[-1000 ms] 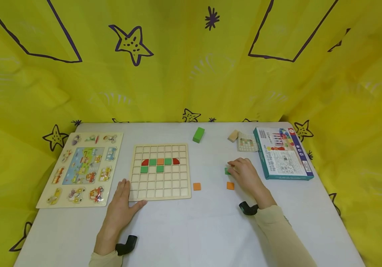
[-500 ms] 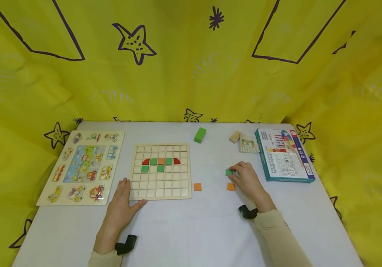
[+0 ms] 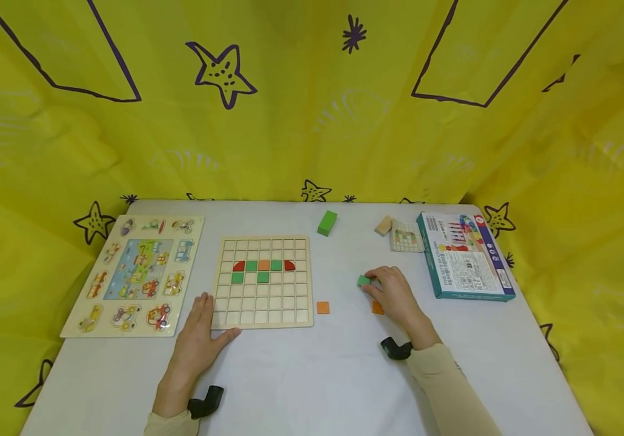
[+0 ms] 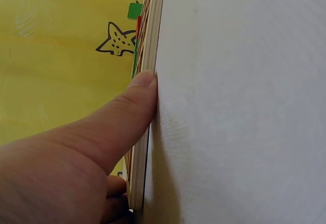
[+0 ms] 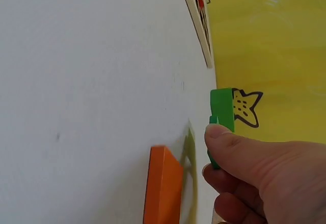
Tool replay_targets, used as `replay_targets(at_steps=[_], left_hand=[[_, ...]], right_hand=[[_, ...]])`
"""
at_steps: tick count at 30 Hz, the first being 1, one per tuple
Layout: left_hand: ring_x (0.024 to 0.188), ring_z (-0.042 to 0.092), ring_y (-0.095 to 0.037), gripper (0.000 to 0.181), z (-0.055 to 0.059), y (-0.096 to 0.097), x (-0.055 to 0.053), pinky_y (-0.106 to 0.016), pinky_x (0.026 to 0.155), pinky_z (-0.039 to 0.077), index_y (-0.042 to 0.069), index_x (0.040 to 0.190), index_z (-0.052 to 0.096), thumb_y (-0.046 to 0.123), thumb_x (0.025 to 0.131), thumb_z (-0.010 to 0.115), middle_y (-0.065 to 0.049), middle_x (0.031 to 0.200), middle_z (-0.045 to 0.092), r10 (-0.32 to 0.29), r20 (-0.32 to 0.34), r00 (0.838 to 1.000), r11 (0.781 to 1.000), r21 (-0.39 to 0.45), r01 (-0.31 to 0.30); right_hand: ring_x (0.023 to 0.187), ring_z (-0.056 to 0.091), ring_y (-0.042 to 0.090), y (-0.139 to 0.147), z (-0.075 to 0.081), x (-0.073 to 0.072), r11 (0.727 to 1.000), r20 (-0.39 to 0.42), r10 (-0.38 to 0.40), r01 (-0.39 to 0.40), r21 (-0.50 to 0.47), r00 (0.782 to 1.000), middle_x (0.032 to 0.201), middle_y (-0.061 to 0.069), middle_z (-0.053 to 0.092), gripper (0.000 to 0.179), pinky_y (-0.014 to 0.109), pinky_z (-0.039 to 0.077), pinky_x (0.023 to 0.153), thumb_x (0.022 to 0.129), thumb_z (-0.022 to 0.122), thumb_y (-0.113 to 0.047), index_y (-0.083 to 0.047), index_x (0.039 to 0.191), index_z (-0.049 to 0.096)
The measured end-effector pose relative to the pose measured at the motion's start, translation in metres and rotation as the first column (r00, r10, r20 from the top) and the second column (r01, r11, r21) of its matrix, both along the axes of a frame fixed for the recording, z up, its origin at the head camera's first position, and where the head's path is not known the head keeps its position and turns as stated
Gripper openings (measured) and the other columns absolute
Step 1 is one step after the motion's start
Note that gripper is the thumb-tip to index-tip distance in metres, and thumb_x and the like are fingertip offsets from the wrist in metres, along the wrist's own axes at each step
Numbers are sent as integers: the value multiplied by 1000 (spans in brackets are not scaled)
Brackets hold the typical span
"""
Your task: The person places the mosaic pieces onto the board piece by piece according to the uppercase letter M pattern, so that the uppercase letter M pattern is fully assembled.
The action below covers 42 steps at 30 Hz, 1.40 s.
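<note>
A wooden grid board point(image 3: 285, 303) lies left of centre, with green, orange and red pieces set in two of its rows. My left hand point(image 3: 194, 345) rests at its near left corner, fingers straight along the left side. In the left wrist view, the thumb point(image 4: 122, 114) presses against the board's front edge point(image 4: 138, 178). My right hand point(image 3: 396, 297) pinches a green square tile point(image 3: 363, 281) between thumb and fingers, above the table right of the board. One orange tile point(image 3: 378, 308) sits just under this hand, partly covered; another orange tile point(image 3: 323, 307) lies beside the board.
A picture puzzle board point(image 3: 85, 303) lies at the left. Toward the back are a green block point(image 3: 327, 223), a plain wooden block point(image 3: 383, 225) and a small pattern card point(image 3: 407, 236). A flat box point(image 3: 467, 257) lies at the right. Yellow curtain surrounds the table.
My right hand has taken the green tile between thumb and fingers and moved it slightly left, away from where it lay. The left hand stays at the board's corner.
</note>
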State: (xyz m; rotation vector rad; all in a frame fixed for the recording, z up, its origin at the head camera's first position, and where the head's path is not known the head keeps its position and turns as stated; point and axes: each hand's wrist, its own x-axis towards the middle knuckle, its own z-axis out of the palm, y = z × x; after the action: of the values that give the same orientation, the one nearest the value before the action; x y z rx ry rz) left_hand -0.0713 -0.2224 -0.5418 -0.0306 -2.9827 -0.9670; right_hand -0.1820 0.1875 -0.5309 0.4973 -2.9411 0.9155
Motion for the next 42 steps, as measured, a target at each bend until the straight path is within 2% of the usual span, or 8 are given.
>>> replay_targets(at_steps=[4,10,17,24,37,42], left_hand=[[140,14,-50,98,1,1,1,-60,110,20,-18,145,25,39,84,76,-36,152,19,3,-2,1000,1000,-1,-3],[140,14,-50,97,3,2,1,-60,110,20,-18,145,25,39,85,76,-36,151,19,4,-4,1000,1000,-4,-4],[140,14,-50,97,4,2,1,-60,110,20,-18,145,25,38,85,77,-36,152,19,9,3,1000,1000,2,-9],[140,15,-50,97,3,2,0,-60,110,20,-19,144,25,37,84,77,-37,151,19,2,-12,1000,1000,3,-2],[140,15,-51,97,2,1,1,-60,110,20,-19,144,26,37,84,78,-37,151,20,6,-17,1000,1000,14,-6],[140,15,-51,97,2,1,1,-60,110,20,-19,144,26,37,83,78,-37,151,20,6,-14,1000,1000,13,-6]], right_hand=[[93,54,26,-15,2,-2,1000,-9,27,-26,4,1000,105,10,68,26,39,46,81,85,78,-15,-1,106,71],[94,53,22,-43,7,-5,998,18,65,-65,-11,998,105,6,67,24,36,45,81,86,78,-16,-3,105,72],[99,54,21,-78,13,-11,989,19,143,-143,32,990,105,3,67,22,34,45,86,87,76,-17,-5,105,72],[96,54,21,-106,17,-17,976,23,211,-212,57,977,103,2,68,21,33,44,87,88,76,-19,-6,105,72],[92,53,20,-138,15,-24,959,-8,276,-275,73,961,103,3,68,22,33,44,84,87,76,-20,-5,104,72],[92,54,20,-145,13,-27,955,16,283,-284,89,959,102,3,69,22,31,44,82,88,76,-20,-6,104,74]])
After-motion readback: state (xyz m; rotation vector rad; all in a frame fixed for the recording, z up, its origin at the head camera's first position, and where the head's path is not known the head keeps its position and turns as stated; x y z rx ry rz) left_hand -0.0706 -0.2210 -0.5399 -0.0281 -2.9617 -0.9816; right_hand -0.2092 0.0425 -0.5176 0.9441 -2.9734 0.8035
